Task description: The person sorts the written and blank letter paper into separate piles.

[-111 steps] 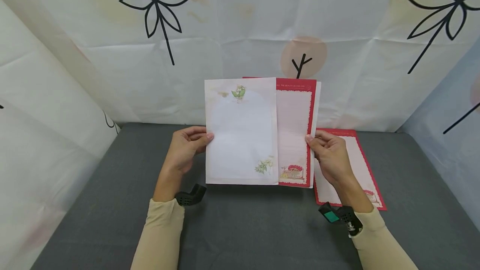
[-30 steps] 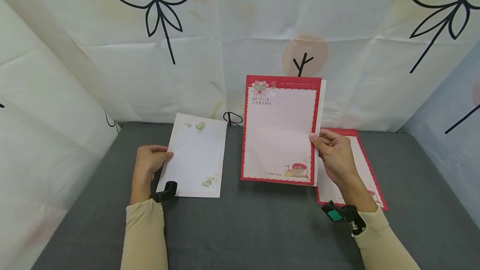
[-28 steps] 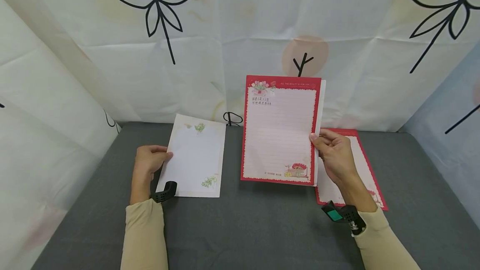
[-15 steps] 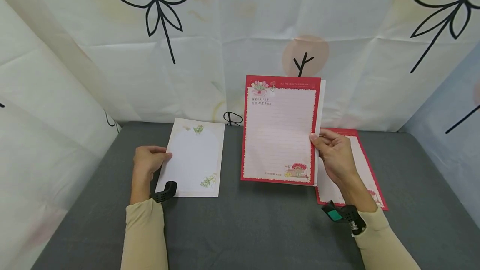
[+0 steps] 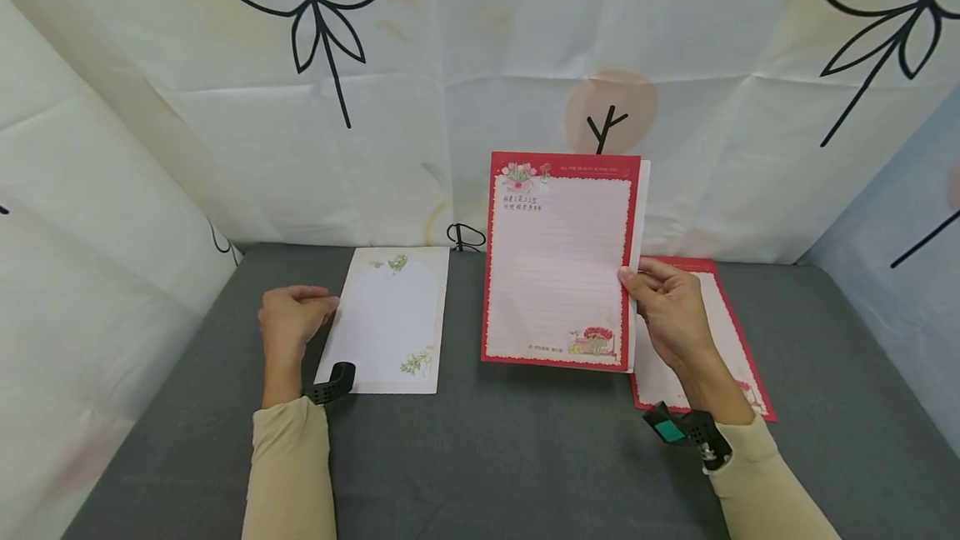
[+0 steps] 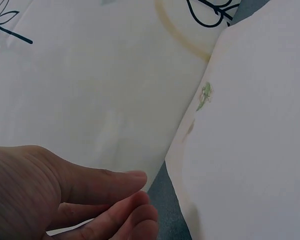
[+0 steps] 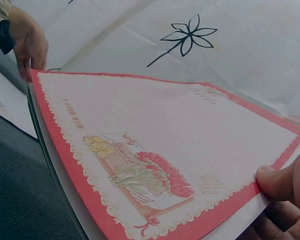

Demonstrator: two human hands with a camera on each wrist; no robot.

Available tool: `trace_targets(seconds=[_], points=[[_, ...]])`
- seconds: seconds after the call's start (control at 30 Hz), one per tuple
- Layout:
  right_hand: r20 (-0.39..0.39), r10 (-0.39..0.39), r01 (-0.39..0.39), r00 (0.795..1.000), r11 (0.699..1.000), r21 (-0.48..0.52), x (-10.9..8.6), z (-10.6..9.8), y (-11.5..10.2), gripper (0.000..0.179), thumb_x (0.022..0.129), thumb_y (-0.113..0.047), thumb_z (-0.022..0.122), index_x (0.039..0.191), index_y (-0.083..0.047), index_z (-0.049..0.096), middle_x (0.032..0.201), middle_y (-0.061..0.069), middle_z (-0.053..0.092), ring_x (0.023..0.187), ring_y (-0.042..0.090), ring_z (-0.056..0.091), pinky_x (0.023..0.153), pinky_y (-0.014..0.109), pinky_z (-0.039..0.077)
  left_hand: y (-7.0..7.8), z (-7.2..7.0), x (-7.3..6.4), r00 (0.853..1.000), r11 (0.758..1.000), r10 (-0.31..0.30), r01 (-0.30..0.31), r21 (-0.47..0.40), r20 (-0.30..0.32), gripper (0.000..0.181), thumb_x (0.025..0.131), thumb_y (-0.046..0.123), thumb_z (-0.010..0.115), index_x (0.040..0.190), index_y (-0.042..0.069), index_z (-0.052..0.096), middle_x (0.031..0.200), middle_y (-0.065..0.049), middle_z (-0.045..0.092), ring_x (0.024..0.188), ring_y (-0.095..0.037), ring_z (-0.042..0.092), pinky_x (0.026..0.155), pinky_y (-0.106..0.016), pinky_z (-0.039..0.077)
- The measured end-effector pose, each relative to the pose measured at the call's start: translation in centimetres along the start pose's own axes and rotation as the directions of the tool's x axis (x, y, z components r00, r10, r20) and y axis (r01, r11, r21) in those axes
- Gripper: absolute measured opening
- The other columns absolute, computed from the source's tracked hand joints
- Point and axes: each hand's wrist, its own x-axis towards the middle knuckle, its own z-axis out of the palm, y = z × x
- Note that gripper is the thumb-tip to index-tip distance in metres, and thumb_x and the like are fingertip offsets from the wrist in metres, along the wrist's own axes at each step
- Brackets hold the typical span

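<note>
A white sheet of stationery with green floral prints (image 5: 388, 319) lies on the dark tabletop at left. My left hand (image 5: 294, 317) is beside its left edge, fingers loosely bent; in the left wrist view, the thumb (image 6: 107, 186) and fingertips are apart from the sheet, holding nothing. My right hand (image 5: 667, 319) pinches the right edge of a raised stack of stationery, thumb in front. Its front sheet, red-bordered and lined (image 5: 558, 273), has short handwriting near the top and a printed flower drawing (image 7: 155, 172) at a lower corner. White paper edges show behind it.
Another red-bordered sheet (image 5: 701, 340) lies on the grey tabletop (image 5: 525, 457) at right, partly covered by my right hand and the stack. A white cloth with printed flowers (image 5: 510, 40) hangs behind the table.
Earlier, both hands held the papers together at centre. The left hand has since brought the white sheet left and down onto the table, and has just let go. The right hand stays nearly still.
</note>
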Motion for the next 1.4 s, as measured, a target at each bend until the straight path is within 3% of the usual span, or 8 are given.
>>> trace_targets(seconds=[0.17, 0.27, 0.37, 0.53, 0.7, 0.97, 1.2, 1.4], points=[[0.001, -0.003, 0.003, 1.0, 1.0, -0.006, 0.0, 0.0, 0.0, 0.046, 0.1, -0.008, 0.065, 0.135, 0.019, 0.051, 0.103, -0.005, 0.075, 0.086, 0.012, 0.074, 0.079, 0.026, 0.059, 1.0, 0.6, -0.3, 0.996, 0.993, 0.093, -0.094, -0.074, -0.014, 0.028, 0.092, 0.015, 0.076, 0.115, -0.001, 0.074, 0.096, -0.015, 0.076, 0.075, -0.015, 0.072, 0.059, -0.016, 0.053], [0.002, -0.002, 0.002, 1.0, 1.0, -0.004, 0.0, 0.0, 0.0, 0.047, 0.1, -0.008, 0.064, 0.135, 0.02, 0.05, 0.103, -0.005, 0.075, 0.086, 0.012, 0.074, 0.079, 0.025, 0.059, 1.8, 1.2, -0.7, 0.984, 0.977, 0.176, -0.176, -0.117, -0.014, 0.025, 0.094, 0.013, 0.074, 0.113, -0.003, 0.074, 0.101, -0.02, 0.075, 0.081, -0.022, 0.075, 0.062, -0.015, 0.055], [0.004, -0.003, 0.003, 1.0, 1.0, -0.008, 0.0, 0.0, 0.0, 0.047, 0.101, -0.008, 0.064, 0.135, 0.02, 0.05, 0.103, -0.005, 0.075, 0.085, 0.011, 0.073, 0.079, 0.025, 0.059, 2.7, 1.7, -1.1, 0.974, 0.957, 0.226, -0.219, -0.188, 0.017, 0.024, 0.095, 0.011, 0.072, 0.114, -0.005, 0.073, 0.104, -0.022, 0.074, 0.085, -0.024, 0.075, 0.067, -0.016, 0.056], [0.011, -0.005, 0.005, 1.0, 1.0, -0.007, 0.1, 0.1, 0.1, 0.046, 0.101, -0.007, 0.064, 0.135, 0.02, 0.05, 0.102, -0.005, 0.076, 0.085, 0.011, 0.073, 0.079, 0.025, 0.059, 4.0, 2.3, -1.7, 0.963, 0.908, 0.25, -0.197, -0.369, 0.103, 0.025, 0.094, 0.005, 0.072, 0.115, -0.009, 0.07, 0.104, -0.021, 0.073, 0.082, -0.014, 0.074, 0.075, -0.023, 0.059], [0.023, -0.014, 0.014, 1.0, 1.0, 0.005, 0.1, 0.2, 0.2, 0.043, 0.101, -0.007, 0.063, 0.132, 0.02, 0.053, 0.1, -0.003, 0.076, 0.083, 0.011, 0.072, 0.077, 0.024, 0.059, 5.0, 2.8, -2.3, 0.938, 0.85, 0.297, -0.174, -0.498, 0.179, 0.029, 0.094, 0.003, 0.073, 0.118, -0.012, 0.067, 0.095, -0.007, 0.075, 0.081, -0.013, 0.074, 0.078, -0.028, 0.06], [0.028, 0.005, -0.005, 1.0, 1.0, -0.007, 0.0, 0.4, 0.4, 0.043, 0.101, -0.007, 0.064, 0.131, 0.021, 0.053, 0.096, -0.003, 0.076, 0.081, 0.009, 0.071, 0.076, 0.022, 0.058, 6.3, 4.6, -3.3, 0.873, 0.779, 0.406, -0.175, -0.602, 0.271, 0.03, 0.097, 0.004, 0.07, 0.121, -0.012, 0.065, 0.096, -0.005, 0.076, 0.085, -0.016, 0.074, 0.082, -0.032, 0.06], [0.03, 0.005, -0.005, 1.0, 1.0, -0.01, 0.1, 0.4, 0.4, 0.046, 0.101, -0.007, 0.063, 0.134, 0.022, 0.05, 0.099, -0.005, 0.076, 0.083, 0.009, 0.072, 0.078, 0.023, 0.058, 7.6, 6.4, -4.7, 0.785, 0.718, 0.511, -0.164, -0.677, 0.351, 0.029, 0.098, 0.003, 0.067, 0.121, -0.015, 0.064, 0.103, -0.015, 0.075, 0.088, -0.023, 0.074, 0.085, -0.038, 0.059], [0.037, 0.003, -0.003, 0.999, 1.0, -0.003, 0.1, 0.4, 0.5, 0.045, 0.101, -0.007, 0.063, 0.133, 0.022, 0.05, 0.1, -0.004, 0.076, 0.083, 0.01, 0.073, 0.079, 0.024, 0.058, 8.1, 7.6, -5.8, 0.724, 0.702, 0.553, -0.14, -0.698, 0.411, 0.03, 0.1, 0.004, 0.064, 0.124, -0.014, 0.063, 0.109, -0.021, 0.073, 0.093, -0.025, 0.074, 0.087, -0.039, 0.058]])
